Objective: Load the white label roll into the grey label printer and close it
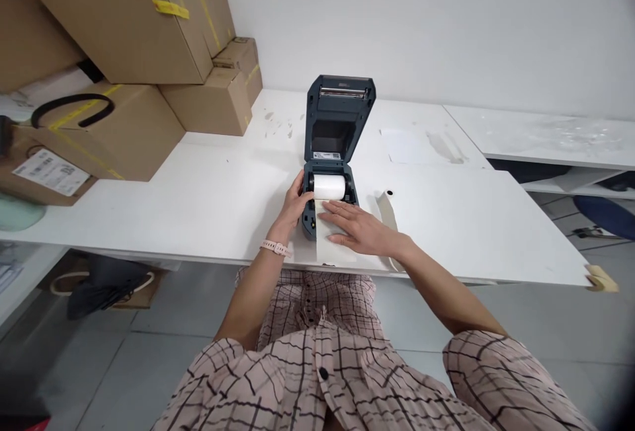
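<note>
Table (238,196), white, spanning the scene from left to right. Cardboard boxes (143,41), stacked, at the far left. Label printer (330,165), dark blue-grey, on the middle of the table, lid raised at the far side. Right hand (361,227), grip unclosed: palm down, fingers extended, resting over the paper strip. Left hand (292,205), grip curved round the printer's left wall, thumb towards the paper; how firmly it holds cannot be told. Paper strip (325,246), pale, running from the open printer towards the table's near edge. White roll (329,187), seated inside the printer. Second strip (387,211), curled, right of the printer. Handling note: the paper seems best kept flat, square and lightly taut beneath the right fingers, the left hand steadying the printer, both well clear of the lid.
</note>
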Demonstrator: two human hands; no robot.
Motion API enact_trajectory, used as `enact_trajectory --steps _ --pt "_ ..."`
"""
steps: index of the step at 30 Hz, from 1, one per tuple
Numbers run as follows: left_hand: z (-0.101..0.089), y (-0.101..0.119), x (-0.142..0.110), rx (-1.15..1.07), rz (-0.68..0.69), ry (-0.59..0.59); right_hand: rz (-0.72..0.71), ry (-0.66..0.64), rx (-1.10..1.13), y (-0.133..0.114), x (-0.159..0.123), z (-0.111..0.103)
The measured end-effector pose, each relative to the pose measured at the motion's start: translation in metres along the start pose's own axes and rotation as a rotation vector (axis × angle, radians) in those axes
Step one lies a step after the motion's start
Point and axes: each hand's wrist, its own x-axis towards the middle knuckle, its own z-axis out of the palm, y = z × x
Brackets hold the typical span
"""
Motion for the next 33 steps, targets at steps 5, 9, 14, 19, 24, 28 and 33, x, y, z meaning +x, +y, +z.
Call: enact_trajectory --steps 5,9,14,19,24,28,33 --pt "0.007 0.01 -0.012 0.041 -0.038 0.049 0.049 0.022 -0.019 -0.007 0.001 0.013" --pt "0.016 0.018 -0.045 0.123 -0.082 0.101 0.052 -0.02 0.076 -0.009 -0.002 0.006" --pt "0.021 0.018 -0.086 0.12 -0.165 0.045 0.037 0.19 0.401 0.009 0.003 -0.034" --pt "0.015 0.012 -0.091 0.116 -0.151 -0.025 0.241 0.899 0.416 0.09 0.055 -0.095" --pt "0.011 0.01 -0.088 0.127 -0.137 -0.047 0.279 0.709 0.611 0.156 0.129 -0.134" --pt "0.007 0.004 -0.088 0.141 -0.116 -0.062 0.273 0.729 0.607 0.132 0.13 -0.133" --pt "-0.011 0.006 -0.094 0.096 -0.185 0.009 0.211 0.743 0.551 0.055 0.053 -0.099"
